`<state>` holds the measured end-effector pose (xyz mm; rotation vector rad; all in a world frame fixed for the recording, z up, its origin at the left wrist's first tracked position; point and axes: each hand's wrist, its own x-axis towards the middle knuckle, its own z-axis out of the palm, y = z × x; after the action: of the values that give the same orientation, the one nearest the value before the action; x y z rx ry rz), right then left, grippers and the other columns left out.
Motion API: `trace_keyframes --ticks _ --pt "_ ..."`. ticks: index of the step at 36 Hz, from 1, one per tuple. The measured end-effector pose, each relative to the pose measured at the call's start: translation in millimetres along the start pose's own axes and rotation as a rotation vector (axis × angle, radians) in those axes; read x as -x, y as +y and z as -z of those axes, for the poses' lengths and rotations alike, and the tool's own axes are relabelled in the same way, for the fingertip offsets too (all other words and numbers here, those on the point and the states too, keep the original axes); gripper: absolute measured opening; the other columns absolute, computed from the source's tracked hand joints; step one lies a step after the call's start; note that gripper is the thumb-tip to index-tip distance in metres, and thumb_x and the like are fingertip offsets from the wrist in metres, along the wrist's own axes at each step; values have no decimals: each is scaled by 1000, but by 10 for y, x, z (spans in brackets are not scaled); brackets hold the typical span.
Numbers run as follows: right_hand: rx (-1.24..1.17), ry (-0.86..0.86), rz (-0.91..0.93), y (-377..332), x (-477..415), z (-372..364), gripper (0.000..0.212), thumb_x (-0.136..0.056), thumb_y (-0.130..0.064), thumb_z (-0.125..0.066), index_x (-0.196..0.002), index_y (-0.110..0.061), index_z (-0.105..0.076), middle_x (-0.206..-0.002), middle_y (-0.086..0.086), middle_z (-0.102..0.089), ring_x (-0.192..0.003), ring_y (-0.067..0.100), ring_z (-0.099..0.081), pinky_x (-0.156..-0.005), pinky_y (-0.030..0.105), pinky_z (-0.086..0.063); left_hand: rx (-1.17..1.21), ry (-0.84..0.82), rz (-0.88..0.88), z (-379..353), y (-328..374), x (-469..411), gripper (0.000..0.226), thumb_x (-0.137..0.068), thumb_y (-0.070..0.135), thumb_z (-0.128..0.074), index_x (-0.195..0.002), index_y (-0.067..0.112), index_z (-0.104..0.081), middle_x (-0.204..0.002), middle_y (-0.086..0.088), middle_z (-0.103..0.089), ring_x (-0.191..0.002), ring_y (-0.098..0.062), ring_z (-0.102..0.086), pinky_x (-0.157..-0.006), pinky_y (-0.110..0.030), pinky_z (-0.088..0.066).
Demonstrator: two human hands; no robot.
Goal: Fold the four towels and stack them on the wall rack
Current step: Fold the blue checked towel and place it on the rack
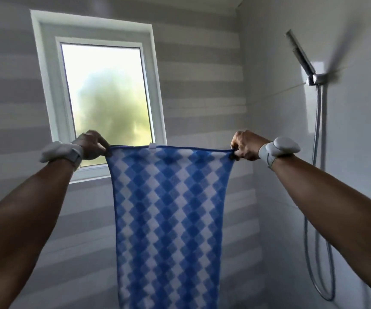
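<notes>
The striped tiled wall (202, 97) and the window (106, 97) form the background; a shower head (300, 52) is mounted on the right-hand wall. The wall rack is not in view.

The towel (169, 219), blue and white checked, is held up in front of the window and hangs full length, its lower end running out of frame. Its top hem is stretched nearly level between the two hands.

The left hand (93, 144) pinches the top left corner with curled fingers. The right hand (244, 146) pinches the top right corner in the same way.

The step in hand is judged to be the spreading of the towel before the first fold. For a clean fold:
- The top hem should be kept taut and level.
- Both corners should be held at equal height, so that the side edges hang parallel.
- The corners should be brought together exactly, edge on edge.

A grey wrist unit (278, 150) is worn on each forearm. A small white tab (151, 147) sits at the middle of the hem. No brand or writing can be read on any item.
</notes>
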<state>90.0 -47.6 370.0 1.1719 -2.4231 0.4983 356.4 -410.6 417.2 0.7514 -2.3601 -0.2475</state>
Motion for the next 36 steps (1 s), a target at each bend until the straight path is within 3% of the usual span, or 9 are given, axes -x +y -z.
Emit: trace_keyframes --ticks 4,8,11,14,17,26,28,32,36 --pt "-21 -8 -45 15 -35 -157 22 -77 -10 -78 -60 -21 -68 -54 -10 -64 -53 -1 -58 -50 11 -36 82 -99 -58 -40 -181 113 16 -77 3 -80 -91 9 -77 -91 -17 -75 -85 -24 -66 -83 -31 -50" --pt "-36 55 -30 -70 -87 -270 14 -72 -14 -84 -71 -20 -71 -74 4 -72 -71 21 -67 -64 25 -48 135 -171 -35 -52 -331 219 16 -80 -5 -73 -89 9 -75 -79 -13 -72 -74 -19 -63 -68 -19 -49" --pt "-44 109 0 -179 -160 -325 13 -72 -12 -83 -75 -17 -72 -78 8 -72 -76 25 -66 -66 26 -45 132 -163 -11 -95 -453 259 16 -75 -5 -71 -83 7 -76 -70 -12 -67 -65 -20 -57 -60 -22 -45" --pt "-56 155 13 -231 -213 -310 14 -72 -10 -83 -74 -17 -70 -80 10 -73 -76 26 -65 -66 26 -44 53 -125 -13 -186 -463 271 18 -77 -5 -68 -77 11 -74 -66 -4 -64 -62 -14 -52 -53 -17 -42" --pt "-48 174 26 -299 -275 -289 13 -72 -12 -83 -75 -16 -71 -82 11 -72 -80 27 -66 -67 25 -42 131 -148 24 -223 -555 275 15 -81 -6 -66 -79 7 -73 -60 -2 -63 -58 -15 -53 -46 -13 -43" --pt "3 321 -21 -283 -305 -186 13 -74 -18 -83 -75 -19 -70 -85 14 -72 -85 35 -66 -70 31 -48 542 -391 153 -245 -564 282 14 -84 -7 -66 -76 -2 -75 -85 -20 -68 -74 -23 -66 -64 -21 -60" --pt "39 347 -44 -282 -272 -171 12 -75 -20 -82 -78 -20 -71 -88 12 -72 -88 35 -65 -73 33 -50 532 -453 180 -266 -504 302 3 -78 -3 -74 -76 -3 -76 -84 -19 -70 -74 -21 -67 -66 -22 -60" --pt "67 368 -68 -268 -216 -173 10 -76 -21 -80 -78 -22 -70 -90 10 -72 -90 34 -65 -71 31 -44 454 -519 157 -309 -479 279 46 -62 23 -85 -94 -9 -74 -90 -15 -72 -84 -19 -65 -78 -25 -60" --pt "40 348 -94 -199 -183 -117 14 -73 -21 -82 -74 -23 -69 -86 9 -71 -87 32 -65 -70 28 -43 480 -450 83 -398 -387 267 30 -81 11 -75 -100 -12 -71 -90 -17 -69 -79 -16 -64 -67 -17 -58"
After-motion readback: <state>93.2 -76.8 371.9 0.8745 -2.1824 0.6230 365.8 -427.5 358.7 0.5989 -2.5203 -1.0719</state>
